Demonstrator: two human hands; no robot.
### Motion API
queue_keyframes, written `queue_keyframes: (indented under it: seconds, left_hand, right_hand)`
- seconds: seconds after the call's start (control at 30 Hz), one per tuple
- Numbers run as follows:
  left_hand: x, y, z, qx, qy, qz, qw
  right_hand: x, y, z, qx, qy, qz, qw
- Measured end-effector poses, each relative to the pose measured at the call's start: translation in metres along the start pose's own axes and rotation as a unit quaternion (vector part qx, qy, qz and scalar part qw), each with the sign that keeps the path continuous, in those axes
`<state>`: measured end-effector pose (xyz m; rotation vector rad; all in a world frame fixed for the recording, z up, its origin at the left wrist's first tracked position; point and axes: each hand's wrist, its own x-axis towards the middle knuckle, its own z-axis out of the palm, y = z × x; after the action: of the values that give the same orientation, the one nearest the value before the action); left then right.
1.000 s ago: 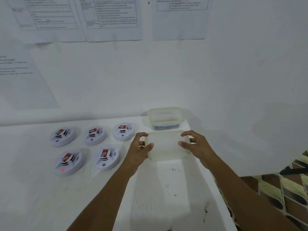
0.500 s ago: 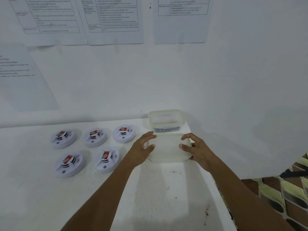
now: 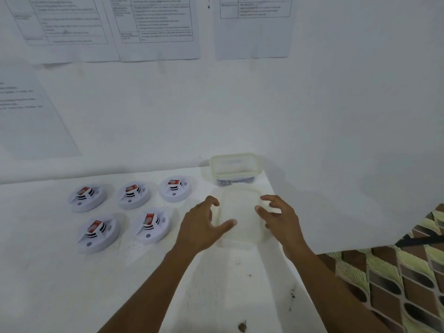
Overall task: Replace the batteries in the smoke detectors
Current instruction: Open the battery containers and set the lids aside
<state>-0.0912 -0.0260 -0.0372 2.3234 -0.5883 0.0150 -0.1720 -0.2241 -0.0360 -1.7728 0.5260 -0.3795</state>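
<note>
Both hands have let go of the translucent tub (image 3: 240,207) whose sides they gripped half a second ago, and they have drawn back a little toward the person.

Head camera view, looking down at a white table (image 3: 48,284) set against a white wall. The left hand (image 3: 200,227) hovers at the tub's left edge, fingers spread and loosely curled, holding nothing. Its thumb reaches across the tub's near left corner; whether it touches the plastic cannot be told. The right hand (image 3: 281,221) hovers at the tub's right edge, fingers likewise spread and loosely bent, gripping nothing. The tub sits on the table between the two hands, near the table's right edge.

Just behind the tub, against the wall, stands a lidded box (image 3: 234,168) of clear plastic, with small dark items showing through its lower wall.

Five round white smoke detectors (image 3: 151,225) lie on the table to the left of the hands, each with a red and white label on top. Three form a back row and two a front row. The nearest one lies just beside the left hand without touching it.

Printed sheets of paper (image 3: 156,27) are fixed to the wall above; their text is too blurred to read. A brown and green patterned surface (image 3: 396,284) shows past the table's right edge.
</note>
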Motion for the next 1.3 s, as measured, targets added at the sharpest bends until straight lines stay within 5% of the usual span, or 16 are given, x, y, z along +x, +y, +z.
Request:
queue_keyframes:
  seconds: [0.5,0.77,0.97,1.13,1.3]
  left_hand:
    - [0.003,0.012,0.019,-0.275,-0.062,-0.11,0.953]
    - [0.011,0.011,0.019,-0.223,-0.042,-0.08,0.971]
    - [0.022,0.012,-0.002,-0.16,-0.143,-0.02,0.977]
    - [0.012,0.01,-0.016,-0.12,-0.185,-0.07,0.973]
    - [-0.015,-0.005,-0.014,-0.207,-0.092,-0.175,0.958]
  right_hand:
    - [-0.006,-0.006,-0.002,0.101,-0.182,0.094,0.974]
    - [-0.001,0.002,0.001,0.02,-0.126,0.035,0.991]
    - [0.027,-0.02,-0.005,-0.053,-0.167,-0.018,0.984]
    - [0.038,-0.028,-0.007,-0.108,-0.151,-0.019,0.982]
    - [0.021,-0.008,-0.011,-0.089,-0.069,0.034,0.993]
